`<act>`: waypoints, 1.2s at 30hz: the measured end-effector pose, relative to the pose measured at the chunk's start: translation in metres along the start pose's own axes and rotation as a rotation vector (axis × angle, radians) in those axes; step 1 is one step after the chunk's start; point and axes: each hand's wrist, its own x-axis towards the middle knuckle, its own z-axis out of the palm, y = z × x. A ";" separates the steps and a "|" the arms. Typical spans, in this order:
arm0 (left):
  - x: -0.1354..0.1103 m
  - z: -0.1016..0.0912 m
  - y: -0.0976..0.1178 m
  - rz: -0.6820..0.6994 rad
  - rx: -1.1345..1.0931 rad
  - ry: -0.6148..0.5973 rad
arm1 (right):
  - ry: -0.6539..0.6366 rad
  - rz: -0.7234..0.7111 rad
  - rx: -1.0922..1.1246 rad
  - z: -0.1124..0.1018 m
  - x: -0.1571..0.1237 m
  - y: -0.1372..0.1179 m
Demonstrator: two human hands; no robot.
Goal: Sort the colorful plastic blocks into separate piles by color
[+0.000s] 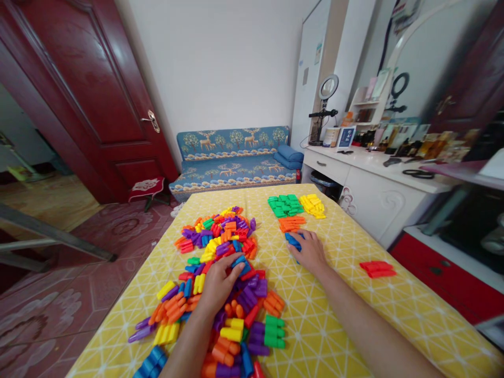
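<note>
A big heap of mixed coloured plastic blocks (220,273) covers the left half of the table with the yellow cloth (346,315). My left hand (218,283) rests on the heap, its fingers pinched round a blue block (239,261). My right hand (311,251) lies over a small pile of blue blocks (292,240), fingers curled on them. Beyond it lie sorted piles: orange blocks (290,223), green blocks (285,205) and yellow blocks (313,206). A few red blocks (377,269) lie apart at the right.
A white dresser (374,178) with bottles, scissors and a ring light stands right of the table. A blue patterned sofa (232,157) is against the far wall. A dark red door (86,100) stands open at the left.
</note>
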 end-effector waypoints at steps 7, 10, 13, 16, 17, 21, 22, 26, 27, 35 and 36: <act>0.000 0.000 -0.001 -0.005 -0.009 0.006 | -0.023 -0.028 -0.001 0.004 0.002 0.001; 0.000 0.000 -0.001 -0.003 -0.001 0.000 | -0.039 -0.050 -0.003 0.001 0.002 0.001; 0.001 0.000 -0.002 0.010 0.008 -0.006 | -0.020 -0.058 -0.024 -0.002 0.000 -0.002; 0.001 0.000 -0.002 0.013 0.018 -0.013 | -0.008 -0.042 -0.056 -0.003 -0.002 -0.005; 0.001 0.000 -0.002 0.009 0.019 -0.013 | -0.016 -0.034 -0.068 -0.003 -0.002 -0.006; 0.000 0.000 -0.002 0.001 0.014 0.003 | -0.080 -0.036 -0.108 -0.003 0.000 -0.005; 0.000 0.000 -0.002 0.002 0.013 0.010 | -0.093 -0.045 -0.116 -0.003 0.000 -0.004; 0.000 0.001 -0.004 0.013 0.034 0.019 | -0.132 -0.062 -0.144 -0.002 0.004 -0.004; 0.000 0.001 -0.005 0.018 0.041 0.016 | -0.141 -0.060 -0.149 -0.003 0.005 -0.005; 0.000 0.002 -0.007 0.013 0.049 -0.001 | -0.132 -0.020 -0.148 -0.009 -0.003 -0.016; 0.000 0.002 -0.007 0.016 0.051 -0.002 | -0.122 -0.025 -0.142 -0.010 -0.008 -0.017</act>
